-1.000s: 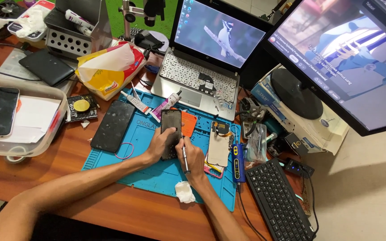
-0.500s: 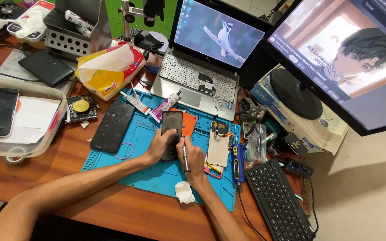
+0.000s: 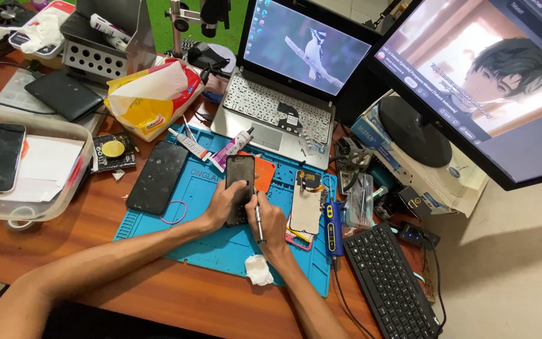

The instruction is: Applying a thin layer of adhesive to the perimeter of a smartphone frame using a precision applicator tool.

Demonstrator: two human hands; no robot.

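Note:
A black phone [image 3: 239, 179] lies screen-up on the blue work mat [image 3: 221, 248]. My left hand [image 3: 223, 204] grips the phone's lower left edge and holds it down. My right hand [image 3: 270, 225] is closed around a thin metal tool [image 3: 259, 221] whose upper end meets the phone's lower right edge. An orange part [image 3: 265, 172] lies under the phone's right side. A crumpled white wipe [image 3: 258, 270] sits on the mat beside my right wrist.
A second black phone [image 3: 157, 177] and a glue tube [image 3: 231, 149] lie on the mat. An open phone body [image 3: 307, 210] and a blue-handled tool [image 3: 332, 220] are to the right. A laptop [image 3: 278, 107], monitor [image 3: 484, 81], keyboard [image 3: 391, 285] and clear tray [image 3: 64, 182] ring the mat.
Both hands keep the same hold on the phone and the tool. Only the picture on the monitor has changed.

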